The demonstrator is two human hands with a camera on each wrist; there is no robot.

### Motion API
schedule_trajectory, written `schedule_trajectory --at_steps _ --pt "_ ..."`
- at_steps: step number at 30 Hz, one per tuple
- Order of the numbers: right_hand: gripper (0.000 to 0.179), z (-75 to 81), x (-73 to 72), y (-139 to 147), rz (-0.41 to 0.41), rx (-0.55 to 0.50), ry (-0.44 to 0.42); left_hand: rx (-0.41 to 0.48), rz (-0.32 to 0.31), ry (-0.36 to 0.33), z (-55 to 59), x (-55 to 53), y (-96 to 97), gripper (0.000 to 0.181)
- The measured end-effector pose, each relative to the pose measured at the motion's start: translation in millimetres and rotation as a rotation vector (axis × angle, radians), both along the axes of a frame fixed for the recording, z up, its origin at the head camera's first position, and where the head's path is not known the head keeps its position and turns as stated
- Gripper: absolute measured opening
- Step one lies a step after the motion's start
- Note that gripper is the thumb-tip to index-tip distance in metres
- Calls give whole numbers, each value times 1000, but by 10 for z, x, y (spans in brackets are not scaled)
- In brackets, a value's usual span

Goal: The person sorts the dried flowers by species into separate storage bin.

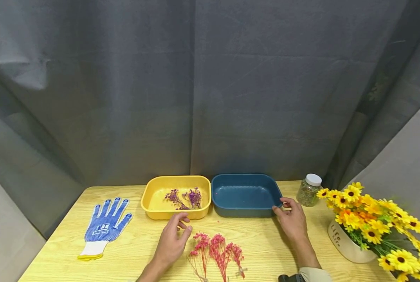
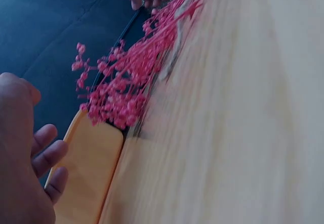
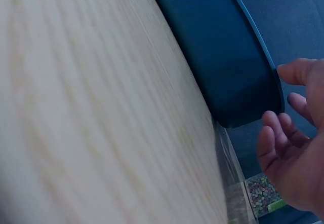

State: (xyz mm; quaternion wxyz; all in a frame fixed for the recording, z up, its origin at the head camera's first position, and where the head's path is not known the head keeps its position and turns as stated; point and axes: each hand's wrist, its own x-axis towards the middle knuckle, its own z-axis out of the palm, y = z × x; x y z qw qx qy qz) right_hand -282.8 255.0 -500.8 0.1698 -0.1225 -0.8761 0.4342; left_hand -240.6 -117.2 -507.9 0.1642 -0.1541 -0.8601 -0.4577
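Note:
In the head view my left hand (image 1: 172, 239) hovers just in front of the yellow basin (image 1: 150, 214), fingers loosely bent and holding nothing. Purple dried flowers (image 1: 186, 199) lie inside that basin. My right hand (image 1: 293, 221) holds the near right corner of the dark blue basin (image 1: 243, 212), thumb at the front and fingers along the side. The right wrist view shows the thumb (image 3: 293, 72) on this basin's rim, with fingertips against its end. Several pink dried flower bunches (image 1: 217, 250) lie on the table between my hands.
A blue-and-white work glove (image 1: 105, 227) lies at the left. At the right stand a white-lidded jar (image 1: 308, 192) of dried bits and a white pot (image 1: 348, 243) of yellow flowers (image 1: 372, 225). Grey curtain (image 1: 195, 98) hangs behind the wooden table (image 1: 136, 250).

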Motion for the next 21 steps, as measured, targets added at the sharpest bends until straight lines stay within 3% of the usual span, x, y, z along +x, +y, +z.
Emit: schedule_trajectory --at_steps 8,14,21 --pt "57 -58 36 -18 65 -125 -136 -39 2 -165 -20 119 44 32" --pt "59 -87 14 -15 67 -163 -151 -104 -25 -267 -30 219 35 29" --pt "61 -48 16 30 67 -169 -153 -172 -64 -313 21 357 72 28"
